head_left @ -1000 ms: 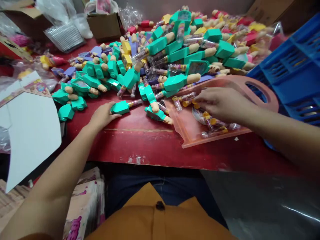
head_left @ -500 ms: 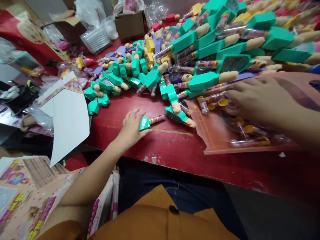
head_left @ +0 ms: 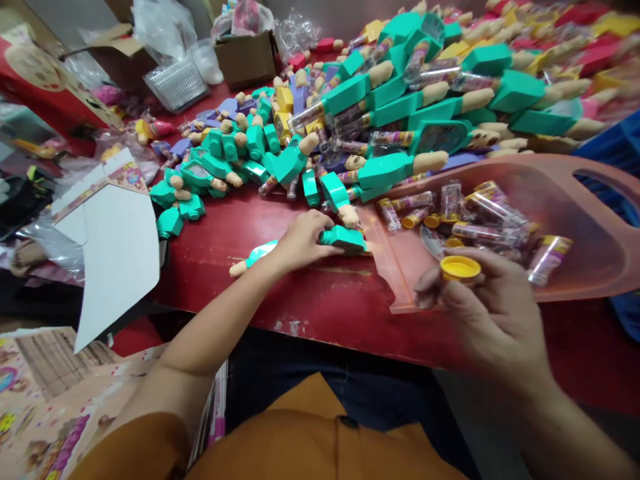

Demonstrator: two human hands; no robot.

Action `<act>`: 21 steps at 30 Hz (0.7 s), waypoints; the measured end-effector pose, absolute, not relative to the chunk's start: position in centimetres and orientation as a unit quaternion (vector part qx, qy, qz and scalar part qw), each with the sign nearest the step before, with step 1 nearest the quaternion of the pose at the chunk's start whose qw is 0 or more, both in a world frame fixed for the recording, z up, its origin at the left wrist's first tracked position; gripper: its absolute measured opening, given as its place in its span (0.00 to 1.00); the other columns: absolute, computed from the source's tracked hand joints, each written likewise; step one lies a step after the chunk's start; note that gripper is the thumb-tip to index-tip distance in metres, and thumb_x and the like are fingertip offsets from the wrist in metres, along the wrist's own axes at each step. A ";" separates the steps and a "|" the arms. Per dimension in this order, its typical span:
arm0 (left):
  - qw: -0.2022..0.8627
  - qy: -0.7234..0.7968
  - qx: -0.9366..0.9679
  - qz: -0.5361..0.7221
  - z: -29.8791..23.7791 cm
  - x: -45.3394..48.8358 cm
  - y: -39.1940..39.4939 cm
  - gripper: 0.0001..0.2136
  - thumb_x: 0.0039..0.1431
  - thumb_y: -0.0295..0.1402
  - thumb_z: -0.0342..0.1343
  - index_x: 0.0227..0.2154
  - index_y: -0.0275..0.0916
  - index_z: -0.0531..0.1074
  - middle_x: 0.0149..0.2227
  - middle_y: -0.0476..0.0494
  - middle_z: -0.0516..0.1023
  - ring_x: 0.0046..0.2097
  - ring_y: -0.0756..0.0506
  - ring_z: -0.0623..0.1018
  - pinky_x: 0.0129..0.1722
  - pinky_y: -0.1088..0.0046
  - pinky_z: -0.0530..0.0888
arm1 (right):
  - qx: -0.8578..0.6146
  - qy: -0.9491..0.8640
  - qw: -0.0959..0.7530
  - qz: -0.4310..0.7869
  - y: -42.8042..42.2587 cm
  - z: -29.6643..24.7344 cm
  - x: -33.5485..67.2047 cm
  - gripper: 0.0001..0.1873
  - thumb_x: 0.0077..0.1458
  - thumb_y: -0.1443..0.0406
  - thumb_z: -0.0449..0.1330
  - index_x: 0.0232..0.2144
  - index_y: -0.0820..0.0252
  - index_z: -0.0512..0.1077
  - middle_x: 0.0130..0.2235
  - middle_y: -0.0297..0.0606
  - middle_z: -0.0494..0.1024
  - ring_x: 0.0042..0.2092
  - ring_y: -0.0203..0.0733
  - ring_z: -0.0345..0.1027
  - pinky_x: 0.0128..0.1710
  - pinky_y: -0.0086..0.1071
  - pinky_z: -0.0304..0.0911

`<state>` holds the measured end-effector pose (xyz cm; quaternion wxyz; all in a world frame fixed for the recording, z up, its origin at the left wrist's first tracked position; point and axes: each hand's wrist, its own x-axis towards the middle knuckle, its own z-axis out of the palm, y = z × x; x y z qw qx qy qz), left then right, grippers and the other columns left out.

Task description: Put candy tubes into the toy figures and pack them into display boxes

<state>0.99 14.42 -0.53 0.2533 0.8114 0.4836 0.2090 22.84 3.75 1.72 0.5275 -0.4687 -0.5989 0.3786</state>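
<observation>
My left hand rests on the red table with its fingers closed over a teal plastic toy piece. Just behind the wrist lies a teal piece with a beige tip. My right hand is raised over the tray's front edge, pinching a yellow plastic cap. Beside it, clear tubes with yellow caps lie loose in a salmon-pink plastic tray. A large heap of teal, beige and yellow toy parts spreads behind both hands.
The red table has a worn, chipped front edge. A white card stands at the left, above printed card sheets. A blue plastic crate sits at the right, and a cardboard box stands at the back.
My right hand has left the tray's contents and risen towards me with a yellow cap. My left hand has shifted right onto a different teal piece. The view has swung slightly.
</observation>
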 end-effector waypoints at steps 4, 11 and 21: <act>0.407 0.473 0.690 0.367 3.2 -1.0 11.1 0.16 0.44 0.35 0.62 0.36 0.38 0.66 0.33 0.49 0.73 0.34 0.49 0.74 0.33 0.75 0.70 | -0.516 -0.590 0.466 0.411 2.6 -0.2 22.5 0.13 0.54 0.61 0.57 0.41 0.56 0.62 0.32 0.34 0.71 0.27 0.35 0.68 0.26 0.29 0.66; 0.777 0.401 0.475 0.096 3.4 -0.7 3.5 0.15 0.42 0.36 0.63 0.32 0.37 0.67 0.27 0.52 0.70 0.29 0.53 0.70 0.28 0.78 0.68 | -0.430 -0.763 0.340 0.344 1.5 0.0 23.0 0.12 0.57 0.62 0.54 0.45 0.55 0.65 0.38 0.37 0.75 0.36 0.38 0.71 0.35 0.28 0.66; 0.753 0.429 0.498 0.035 1.1 -0.4 -0.2 0.15 0.40 0.34 0.65 0.30 0.37 0.66 0.26 0.56 0.70 0.28 0.54 0.68 0.27 0.81 0.63 | -0.230 -0.940 0.172 0.185 0.7 1.3 23.3 0.11 0.61 0.64 0.50 0.43 0.62 0.66 0.25 0.34 0.69 0.25 0.36 0.60 0.24 0.30 0.53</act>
